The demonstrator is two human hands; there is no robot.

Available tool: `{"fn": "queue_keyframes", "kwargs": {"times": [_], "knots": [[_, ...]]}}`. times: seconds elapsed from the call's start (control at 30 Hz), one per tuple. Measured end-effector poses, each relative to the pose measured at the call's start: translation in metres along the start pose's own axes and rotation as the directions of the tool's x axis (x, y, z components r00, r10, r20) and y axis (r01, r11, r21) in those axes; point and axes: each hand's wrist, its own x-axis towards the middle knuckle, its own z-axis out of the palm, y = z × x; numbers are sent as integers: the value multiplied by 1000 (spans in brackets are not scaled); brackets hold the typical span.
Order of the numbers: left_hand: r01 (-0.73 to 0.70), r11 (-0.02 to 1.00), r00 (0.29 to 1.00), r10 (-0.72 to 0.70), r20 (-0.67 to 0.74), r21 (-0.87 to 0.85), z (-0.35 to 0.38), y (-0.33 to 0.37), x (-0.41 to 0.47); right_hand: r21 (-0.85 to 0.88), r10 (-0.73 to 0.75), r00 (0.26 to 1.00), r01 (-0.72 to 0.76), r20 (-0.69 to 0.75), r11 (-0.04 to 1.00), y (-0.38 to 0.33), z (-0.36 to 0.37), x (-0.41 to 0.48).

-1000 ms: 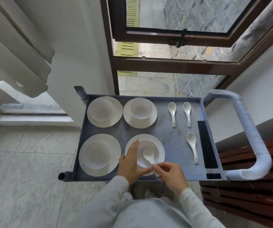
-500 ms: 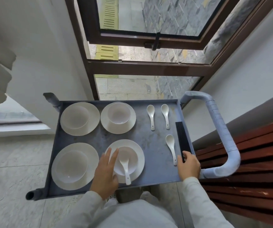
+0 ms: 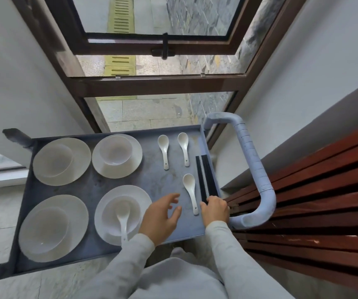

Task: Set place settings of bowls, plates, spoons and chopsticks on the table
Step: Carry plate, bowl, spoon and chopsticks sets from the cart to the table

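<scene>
Your grey cart tray [image 3: 100,186] carries four white place sets in a two-by-two block on its left part. Each set is a round white plate with a plain white bowl on it: far left [image 3: 54,160], far right [image 3: 115,150], near left [image 3: 44,230] and near right [image 3: 121,213]. The near-right bowl alone holds a white spoon [image 3: 123,221], its scoop inside and its handle reaching over the near rim of the plate [image 3: 141,197].

Three more white spoons lie flat on the bare tray to the right, handles toward you: two side by side at the far edge [image 3: 164,151] [image 3: 184,147], and a third [image 3: 191,192] nearer you. A bundle of black chopsticks [image 3: 206,175] lies lengthwise along the tray's right wall, just beside that third spoon. No brand, label or writing can be read on any piece.

Your left hand [image 3: 160,219] hovers over the bare tray between the near-right plate and the third spoon, fingers spread and holding nothing. Your right hand [image 3: 215,210] is curled over the near ends of the chopsticks; whether it actually grips them cannot be told.

Half a second ago your left hand rested on the near-right bowl; it has since moved right, off the set. Your right hand stays at the chopstick ends.
</scene>
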Motion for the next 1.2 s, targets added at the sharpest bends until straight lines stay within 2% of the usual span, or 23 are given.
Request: {"fn": "queue_keyframes", "kwargs": {"times": [0.1,0.23,0.47,0.9,1.2], "knots": [[52,999,992,-52,119,3,20,15,7,2,12,1000,-12,27,1000,-4,-2,4],[93,996,980,-93,177,8,30,13,0,-2,-4,1000,4,-16,1000,-1,-1,8],[153,988,975,-155,156,24,20,-5,-10,-56,-16,999,14,-28,998,-3,5,10],[157,988,975,-155,157,0,4,-15,-6,-189,4,1000,-4,0,982,-25,2,17],[144,990,978,-140,155,-9,-5,-11,-3,-139,47,999,-50,-20,989,-31,3,16]]}}
